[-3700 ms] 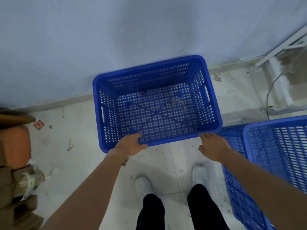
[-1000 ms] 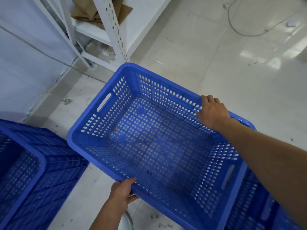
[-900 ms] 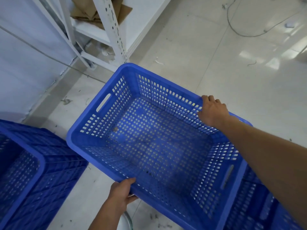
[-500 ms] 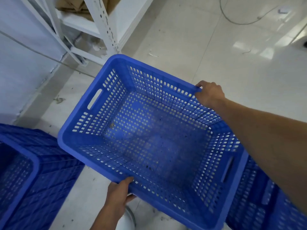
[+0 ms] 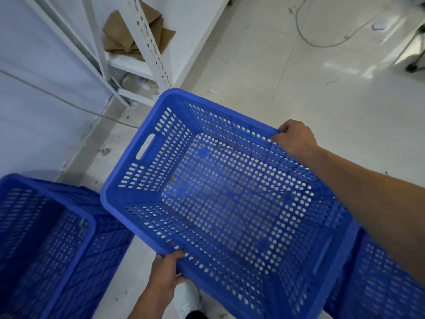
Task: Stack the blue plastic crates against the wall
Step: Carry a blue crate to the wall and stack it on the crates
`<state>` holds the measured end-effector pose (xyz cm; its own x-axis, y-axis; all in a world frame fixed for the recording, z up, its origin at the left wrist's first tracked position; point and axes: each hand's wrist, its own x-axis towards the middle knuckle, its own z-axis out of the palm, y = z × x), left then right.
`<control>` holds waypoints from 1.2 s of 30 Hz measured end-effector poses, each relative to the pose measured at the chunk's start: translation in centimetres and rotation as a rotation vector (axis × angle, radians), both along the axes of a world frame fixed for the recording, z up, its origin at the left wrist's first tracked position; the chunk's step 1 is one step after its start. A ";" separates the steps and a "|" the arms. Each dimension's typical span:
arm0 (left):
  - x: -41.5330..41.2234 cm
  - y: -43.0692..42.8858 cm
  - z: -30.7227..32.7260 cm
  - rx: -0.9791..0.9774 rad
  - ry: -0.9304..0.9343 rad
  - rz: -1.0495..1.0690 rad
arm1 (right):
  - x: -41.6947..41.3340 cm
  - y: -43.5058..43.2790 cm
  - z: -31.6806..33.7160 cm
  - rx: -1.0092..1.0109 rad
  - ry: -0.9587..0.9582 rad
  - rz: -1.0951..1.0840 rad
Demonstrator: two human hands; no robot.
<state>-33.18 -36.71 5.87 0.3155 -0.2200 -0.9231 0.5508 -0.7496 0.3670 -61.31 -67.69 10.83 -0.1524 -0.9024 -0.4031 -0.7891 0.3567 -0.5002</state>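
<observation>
Both hands grip one crate (image 5: 220, 203) by its long rims: the left hand (image 5: 165, 272) is closed on the near rim, the right hand (image 5: 295, 140) curled over the far one. A moment ago it sat lower, nested on the crate at the right (image 5: 379, 284); now it rides clear between the hands, tilted, with floor (image 5: 299, 77) showing through its holes — so the lift is done and the carry has begun. A few seconds back the person was setting a crate at the wall (image 5: 34, 100); that one is likely the second crate (image 5: 46, 238) left of the left hand. The held crate probably goes into it next. A white shelf (image 5: 147, 49) stands beyond the hands, near the wall.
</observation>
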 end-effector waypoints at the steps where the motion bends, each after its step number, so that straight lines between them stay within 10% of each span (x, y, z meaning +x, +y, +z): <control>1: 0.1 0.2 1.7 -0.007 0.005 -0.005 | -0.1 0.5 1.6 -0.011 0.003 0.013; 20: 3.8 13.5 30.0 -0.127 -0.232 0.291 | 13.2 8.4 32.7 -0.137 -0.103 0.295; 36: 17.0 30.1 33.6 -0.171 -0.184 0.796 | 45.4 21.2 41.7 -0.331 -0.110 0.824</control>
